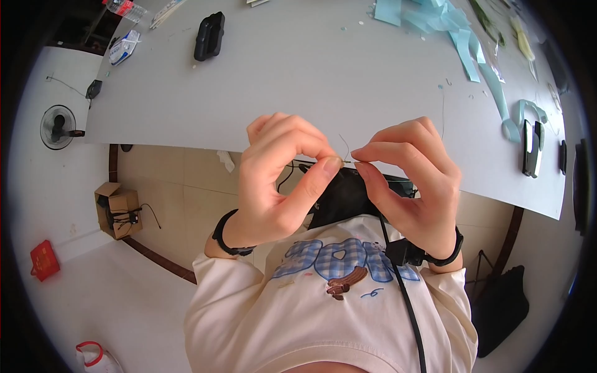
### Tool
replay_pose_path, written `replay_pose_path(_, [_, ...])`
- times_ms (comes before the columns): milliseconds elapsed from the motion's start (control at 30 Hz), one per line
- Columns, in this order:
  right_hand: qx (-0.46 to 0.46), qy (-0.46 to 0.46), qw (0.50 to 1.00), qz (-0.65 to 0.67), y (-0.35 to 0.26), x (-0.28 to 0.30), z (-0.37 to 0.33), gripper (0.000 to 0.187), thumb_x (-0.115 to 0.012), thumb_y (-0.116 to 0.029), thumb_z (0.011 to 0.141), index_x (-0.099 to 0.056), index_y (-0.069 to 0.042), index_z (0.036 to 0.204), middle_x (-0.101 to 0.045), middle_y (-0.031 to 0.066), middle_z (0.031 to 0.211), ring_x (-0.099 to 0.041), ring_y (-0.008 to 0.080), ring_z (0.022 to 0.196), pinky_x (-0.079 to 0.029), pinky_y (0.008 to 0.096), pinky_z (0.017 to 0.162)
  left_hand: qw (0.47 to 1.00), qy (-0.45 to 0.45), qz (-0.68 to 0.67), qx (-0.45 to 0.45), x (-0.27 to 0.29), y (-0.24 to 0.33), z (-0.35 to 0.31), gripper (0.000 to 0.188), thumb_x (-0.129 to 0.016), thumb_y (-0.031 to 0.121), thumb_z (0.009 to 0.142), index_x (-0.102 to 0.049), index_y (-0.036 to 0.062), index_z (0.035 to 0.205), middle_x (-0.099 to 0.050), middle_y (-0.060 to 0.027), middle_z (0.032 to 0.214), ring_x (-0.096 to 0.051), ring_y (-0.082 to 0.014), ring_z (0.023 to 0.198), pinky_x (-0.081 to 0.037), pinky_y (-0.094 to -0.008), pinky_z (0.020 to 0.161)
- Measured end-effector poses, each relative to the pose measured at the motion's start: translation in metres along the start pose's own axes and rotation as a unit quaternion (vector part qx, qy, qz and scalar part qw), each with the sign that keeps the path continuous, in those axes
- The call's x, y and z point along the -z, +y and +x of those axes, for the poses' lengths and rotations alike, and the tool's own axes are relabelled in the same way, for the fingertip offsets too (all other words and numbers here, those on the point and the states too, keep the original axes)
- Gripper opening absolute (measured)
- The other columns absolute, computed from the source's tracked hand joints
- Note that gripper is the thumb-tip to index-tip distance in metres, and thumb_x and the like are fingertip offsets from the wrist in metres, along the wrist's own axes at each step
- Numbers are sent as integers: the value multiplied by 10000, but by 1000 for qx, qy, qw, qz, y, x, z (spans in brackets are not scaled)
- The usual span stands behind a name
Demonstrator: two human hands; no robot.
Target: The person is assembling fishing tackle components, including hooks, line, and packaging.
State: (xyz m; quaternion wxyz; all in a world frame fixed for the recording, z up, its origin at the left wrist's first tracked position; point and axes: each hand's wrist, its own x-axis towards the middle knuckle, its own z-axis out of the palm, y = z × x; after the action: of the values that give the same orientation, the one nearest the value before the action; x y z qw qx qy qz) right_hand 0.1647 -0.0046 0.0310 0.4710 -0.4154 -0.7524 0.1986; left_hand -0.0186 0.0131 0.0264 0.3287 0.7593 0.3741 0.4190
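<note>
Pinching comes first: our left hand (273, 171) presses thumb against index finger on a small thin piece (347, 162), which lies between the two hands, just beyond the near edge of the desk (280, 81) on our side. A fine strand (347, 148) curls up from the same spot, away from us; whether it belongs to the piece we cannot tell.

We judge the piece to be very light, its strand springy and easily bent, and its narrow body likely to roll or slip if squeezed off-centre. The best hold seems to be at its thicker end with the pads of thumb and index finger, leaving the fine strand free of pressure.

Our right hand (429, 171) faces the left, thumb tip and index tip drawn close, with a slim gap showing between them at the piece's other end; whether they touch it we cannot tell. Both wrists bend inward and the hands hang in the air, remaining fingers curled behind the index fingers. Beyond the right hand lies a tangle of light blue ribbon (461, 51), a stapler (533, 149) stands farther right, and a black case (209, 36) rests beyond the left hand.
</note>
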Motion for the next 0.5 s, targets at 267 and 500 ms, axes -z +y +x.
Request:
replay_pose_path(267, [16,-5,1000,-8,1,-4,-1,250,-670,100,558,-639,-38,764,-564,47,713,-510,185,655,-391,278,559,1000,-24,-3,-1,2,2,2,96,-596,78,762,-537,74,686,-557,0,701,-476,-130,668,-267,-300,773])
replay_pose_path(500, [63,-6,997,-47,3,-3,-1,263,-675,95,542,-636,-42,762,-554,29,699,-499,166,618,-364,277,579,995,-52,-65,52,4,1,3,114,-570,104,783,-527,67,684,-548,2,690,-473,-129,667,-271,-298,776])
